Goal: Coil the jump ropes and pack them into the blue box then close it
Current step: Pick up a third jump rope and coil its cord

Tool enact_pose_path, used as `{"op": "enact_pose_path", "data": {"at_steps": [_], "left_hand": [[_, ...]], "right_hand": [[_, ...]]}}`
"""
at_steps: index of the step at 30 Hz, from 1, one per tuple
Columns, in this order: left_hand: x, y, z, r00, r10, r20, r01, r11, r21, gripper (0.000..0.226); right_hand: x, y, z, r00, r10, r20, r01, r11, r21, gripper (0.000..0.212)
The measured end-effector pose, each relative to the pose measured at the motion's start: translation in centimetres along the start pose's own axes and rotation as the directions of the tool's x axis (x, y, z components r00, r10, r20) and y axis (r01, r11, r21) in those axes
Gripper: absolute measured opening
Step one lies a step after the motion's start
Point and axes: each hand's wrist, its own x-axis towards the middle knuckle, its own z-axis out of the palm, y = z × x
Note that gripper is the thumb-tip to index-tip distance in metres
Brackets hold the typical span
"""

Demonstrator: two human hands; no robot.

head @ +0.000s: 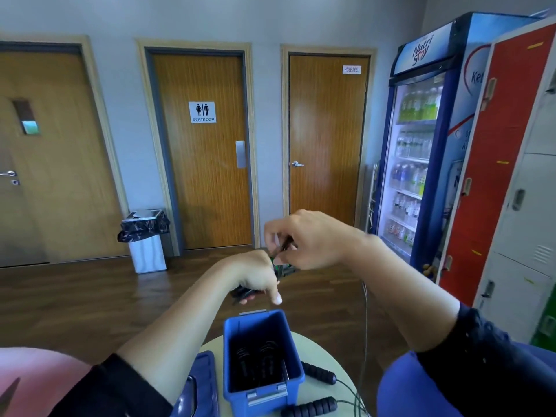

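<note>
Under the blue box (pixel 264 397) I see a pale round table (pixel 323 347), its near edge cut off, with little bare top right of the box. Left of the box lies the blue lid (pixel 203 377), partly hidden by the left forearm. In open air above the box the hands meet: the left hand (pixel 255 276) grips a blurred coiled jump rope (pixel 245 291), and the right hand (pixel 313 242) pinches its cord. Dark ropes (pixel 255 361) sit inside the box; two black handles (pixel 319 373) lie just right of it.
</note>
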Motion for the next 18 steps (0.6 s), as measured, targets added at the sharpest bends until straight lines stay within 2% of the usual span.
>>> {"op": "enact_pose_path", "data": {"at_steps": [3,5,8,10,11,14,16,18], "left_hand": [[-1.5,1.3,-0.7,0.986,0.127,0.11,-0.152,0.954,0.259,0.034],[-2.7,2.0,-1.2,0.948,0.256,0.191,-0.307,0.893,0.329,0.038],[-4.1,2.8,-2.0,0.844,0.499,0.197,-0.535,0.81,0.239,0.025],[-4.6,2.8,-2.4,0.813,0.56,0.158,-0.579,0.805,0.127,0.026],[-4.7,2.4,-2.6,0.809,0.575,0.121,-0.584,0.809,0.064,0.027],[-5.0,1.4,-2.9,0.793,0.605,-0.069,-0.609,0.783,-0.126,0.022],[-4.9,0.9,-3.2,0.8,0.576,-0.167,-0.599,0.763,-0.244,0.017],[-4.6,0.8,-3.2,0.812,0.547,-0.205,-0.584,0.755,-0.296,0.022]], "right_hand": [[0.9,0.6,-2.6,0.994,-0.02,0.11,-0.013,0.958,0.288,0.027],[1.2,1.6,-3.0,0.985,-0.04,0.167,-0.041,0.89,0.455,0.034],[1.2,2.9,-2.3,0.985,-0.043,0.166,-0.082,0.731,0.678,0.04],[0.5,4.2,-1.0,0.992,-0.037,0.122,-0.075,0.597,0.799,0.027],[-0.1,4.7,-0.3,0.995,0.002,0.103,-0.089,0.526,0.846,0.017],[-1.5,5.2,2.6,0.973,0.194,0.128,-0.193,0.366,0.91,0.022],[-1.8,4.8,4.1,0.96,0.239,0.146,-0.218,0.315,0.924,0.034],[-1.9,3.8,4.7,0.94,0.302,0.157,-0.251,0.306,0.918,0.042]]}}
